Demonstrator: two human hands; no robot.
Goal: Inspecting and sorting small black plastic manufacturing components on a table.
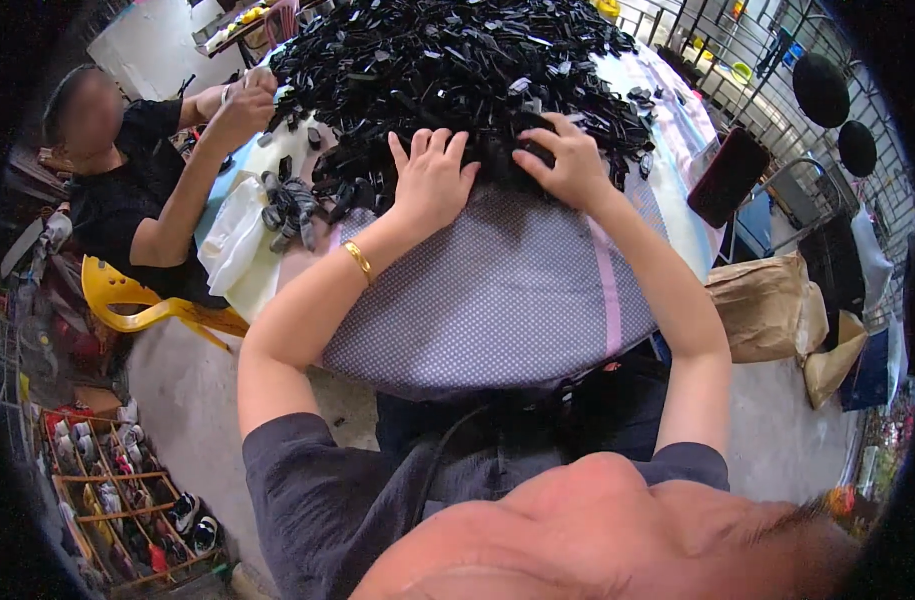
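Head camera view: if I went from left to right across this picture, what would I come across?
Wooden shoe rack → co-worker's nearer hand → gold bracelet → person's left hand → person's right hand → dark rectangular object → upper round black disc.

There's a huge messy heap of little black pieces (427, 60), some kinda shiny, lying every which way, mostly piled past the left fingers (439, 143) and right fingers (539, 138), near edge right by them.
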